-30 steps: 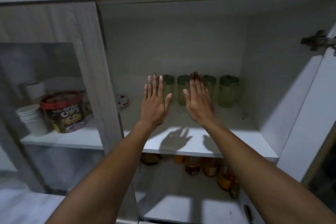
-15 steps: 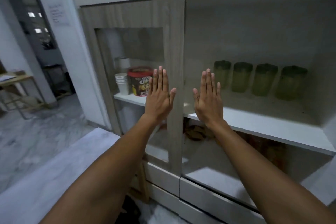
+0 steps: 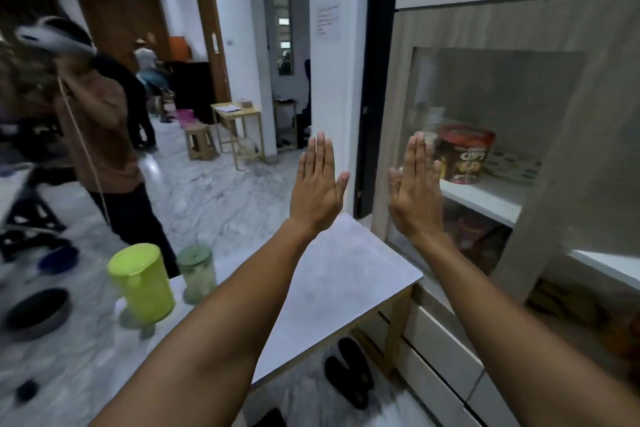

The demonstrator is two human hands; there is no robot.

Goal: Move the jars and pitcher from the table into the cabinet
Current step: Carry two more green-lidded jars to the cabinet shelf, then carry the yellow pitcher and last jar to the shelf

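A lime-green pitcher (image 3: 142,282) with a lid stands on the grey table (image 3: 332,288) at lower left. Right beside it is a clear jar (image 3: 197,272) with a green lid. My left hand (image 3: 320,184) is raised flat, fingers straight up, empty, well above the table and to the right of the jar. My right hand (image 3: 415,187) is held the same way, empty, in front of the cabinet (image 3: 554,114). The cabinet's open compartment with the stored jars is out of view.
Behind the cabinet's glass door sit a red-lidded snack tub (image 3: 464,156) and white cups. A person (image 3: 104,135) wearing a headset stands left of the table. Dark slippers (image 3: 349,374) lie under the table. Wooden stools and a small table (image 3: 239,128) stand farther back.
My view has swung left from the open cabinet shelf with its green-lidded jars to the table, pitcher and room. Both hands stay raised, flat and empty.
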